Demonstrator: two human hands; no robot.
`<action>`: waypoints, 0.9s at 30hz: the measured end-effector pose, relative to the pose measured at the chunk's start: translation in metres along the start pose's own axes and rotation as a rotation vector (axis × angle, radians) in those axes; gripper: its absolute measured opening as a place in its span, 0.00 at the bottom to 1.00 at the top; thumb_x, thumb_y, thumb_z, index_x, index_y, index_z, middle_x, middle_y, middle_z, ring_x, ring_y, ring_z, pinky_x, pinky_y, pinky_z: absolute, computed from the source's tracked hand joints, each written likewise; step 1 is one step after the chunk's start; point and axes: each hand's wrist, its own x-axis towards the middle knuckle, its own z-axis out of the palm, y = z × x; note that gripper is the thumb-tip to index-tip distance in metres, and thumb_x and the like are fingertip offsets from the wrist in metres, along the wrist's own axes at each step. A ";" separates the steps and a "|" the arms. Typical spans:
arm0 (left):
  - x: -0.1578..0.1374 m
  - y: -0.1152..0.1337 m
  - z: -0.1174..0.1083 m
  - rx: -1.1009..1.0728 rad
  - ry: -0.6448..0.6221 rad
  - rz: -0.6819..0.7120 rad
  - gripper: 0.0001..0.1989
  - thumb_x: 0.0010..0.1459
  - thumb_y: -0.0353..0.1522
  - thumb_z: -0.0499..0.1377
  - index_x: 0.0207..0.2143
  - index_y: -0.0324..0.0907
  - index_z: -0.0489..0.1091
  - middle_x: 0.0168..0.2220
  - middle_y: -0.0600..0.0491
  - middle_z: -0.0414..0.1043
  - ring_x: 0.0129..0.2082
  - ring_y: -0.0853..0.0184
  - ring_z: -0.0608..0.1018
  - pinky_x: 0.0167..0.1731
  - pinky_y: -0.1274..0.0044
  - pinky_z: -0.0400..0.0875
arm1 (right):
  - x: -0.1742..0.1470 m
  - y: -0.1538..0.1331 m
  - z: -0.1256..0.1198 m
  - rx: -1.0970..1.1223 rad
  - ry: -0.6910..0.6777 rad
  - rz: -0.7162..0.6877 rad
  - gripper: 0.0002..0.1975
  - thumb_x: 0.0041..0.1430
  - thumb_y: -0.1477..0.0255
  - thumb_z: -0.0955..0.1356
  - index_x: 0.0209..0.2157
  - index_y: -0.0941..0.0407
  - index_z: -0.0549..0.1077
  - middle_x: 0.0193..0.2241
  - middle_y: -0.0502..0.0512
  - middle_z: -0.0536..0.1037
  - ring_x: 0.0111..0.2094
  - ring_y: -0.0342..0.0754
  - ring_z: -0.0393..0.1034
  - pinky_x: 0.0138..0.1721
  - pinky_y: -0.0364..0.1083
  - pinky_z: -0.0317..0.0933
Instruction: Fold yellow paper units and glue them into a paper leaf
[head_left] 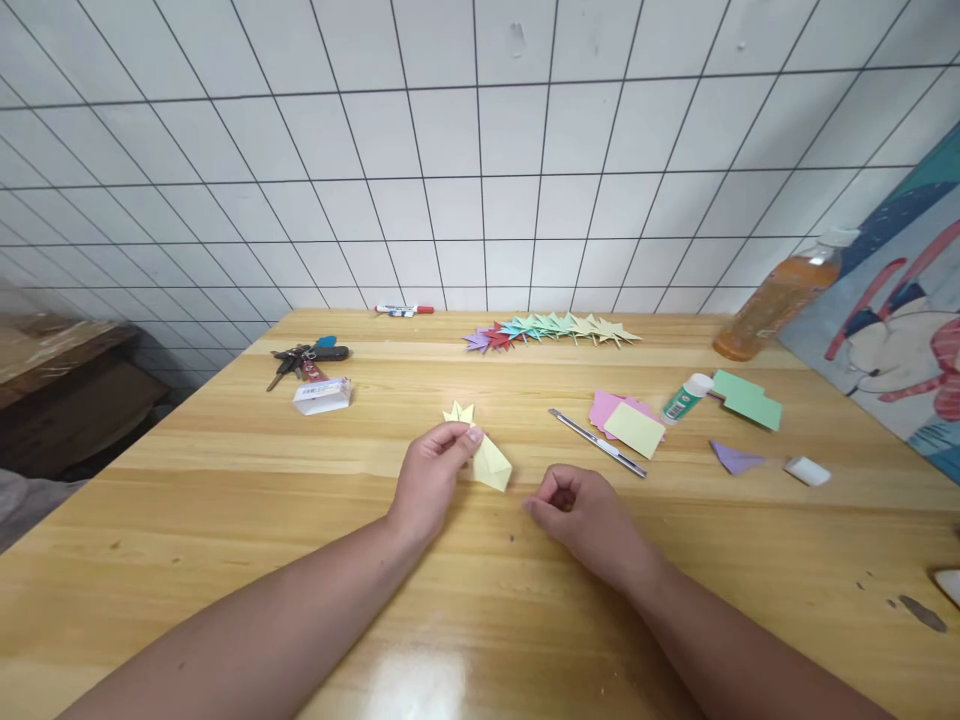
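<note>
From the head camera, a person's two bare hands work over a wooden table (187, 500) against a white tiled wall (450, 140). The left hand (426, 475) grasps a folded yellow paper (492, 467) between thumb and fingers, near the middle of the table; a pointed yellow piece (459, 412) shows just beyond those fingers, and whether the two are joined cannot be told. The right hand (592, 515) sits just right of the folded paper, its fingers curled in and thumb drawn against them. Beyond it lie a slim cutter (596, 443), pink paper (601, 405) under a yellow sheet (635, 431), a glue stick (686, 399), green paper (752, 402), a folded purple paper (735, 458) and a white eraser (808, 471). An orange drink bottle (776, 305) stands at far right. Along the back are a row of colourful paper stars (555, 328) and a marker (405, 310); keys (304, 360) and a small box (322, 397) lie at left.
</note>
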 end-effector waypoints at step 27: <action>-0.011 -0.002 0.007 0.130 -0.162 0.006 0.09 0.50 0.36 0.61 0.24 0.38 0.73 0.25 0.53 0.71 0.27 0.69 0.70 0.30 0.79 0.64 | 0.000 -0.004 0.001 0.031 -0.056 0.028 0.11 0.47 0.64 0.68 0.20 0.58 0.72 0.17 0.47 0.68 0.18 0.40 0.60 0.20 0.40 0.58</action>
